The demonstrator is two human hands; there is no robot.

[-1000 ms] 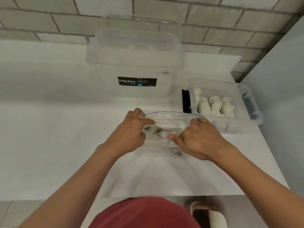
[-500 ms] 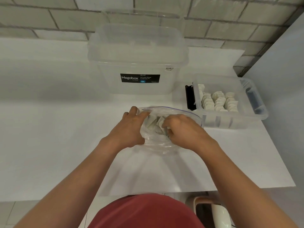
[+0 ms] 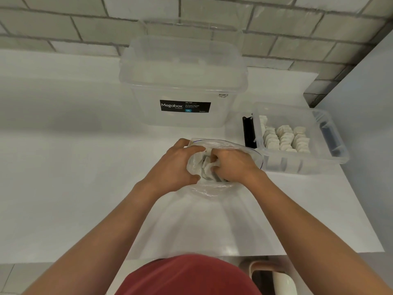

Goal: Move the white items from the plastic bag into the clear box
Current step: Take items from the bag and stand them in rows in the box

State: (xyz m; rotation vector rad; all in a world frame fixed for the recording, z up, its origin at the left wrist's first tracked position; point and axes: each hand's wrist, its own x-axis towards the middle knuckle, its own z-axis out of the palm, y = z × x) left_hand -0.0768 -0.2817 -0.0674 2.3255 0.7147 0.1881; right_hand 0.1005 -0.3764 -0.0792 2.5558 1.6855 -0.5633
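left hand (image 3: 173, 167) grips the plastic bag (image 3: 231, 145) rim on the white table (image 3: 63, 177). right hand (image 3: 232, 166), inside the bag, curls round white items (image 3: 207, 168). clear box (image 3: 302, 165) just right, holding more.

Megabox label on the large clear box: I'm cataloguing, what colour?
Black rectangular label with white lettering, best in the head view.

Soft, even light from above fills the scene, leaving a gray shadow band across the white table (image 3: 63, 167) and a glossy sheen near its front edge. Small highlights glint on the crinkled plastic bag (image 3: 212, 189). Wide-angle distortion bows the brick wall (image 3: 297, 33); edges look slightly soft.
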